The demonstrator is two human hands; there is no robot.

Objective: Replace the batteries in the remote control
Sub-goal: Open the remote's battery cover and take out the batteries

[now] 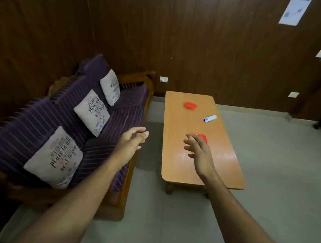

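Desk (pixel 177 123): low, rectangular, rounded corners, glossy orange-brown wood-look top with a pale sheen at its near end; wooden legs show beneath the near edge.

Remote control (pixel 210 118): slim, white, rounded bar with a blue patch at its near end; lies flat on the desk near the 3 o'clock edge, angled, well apart from both hands.

Far red case (pixel 190 105): small, flat, rounded-corner piece in glossy red, apparently plastic; lies toward the desk's 12 o'clock end, at about 10 o'clock from the remote control.

Near red case (pixel 201 136): same colour and finish, partly hidden behind the right hand's fingers; shape cannot be told fully.

Right hand (pixel 197 148): arm bare and stretched out over the desk's near half, palm turned leftward, fingers spread and loosely bent, holding nothing; fingertips overlap the near red case in view, contact cannot be told.

Left hand (pixel 134 140): arm bare and extended, hand over the gap between sofa and desk, fingers relaxed and slightly curled, holding nothing.

Sofa (pixel 116 120): at 9 o'clock of the desk; carved wooden frame, purple ribbed upholstery with pale stripes.

Cushions (pixel 91 112): three, square, pale fabric with dark printed lettering, propped along the backrest.

Wall (pixel 204 37): dark wood panelling.

Floor (pixel 269 172): pale grey tile.
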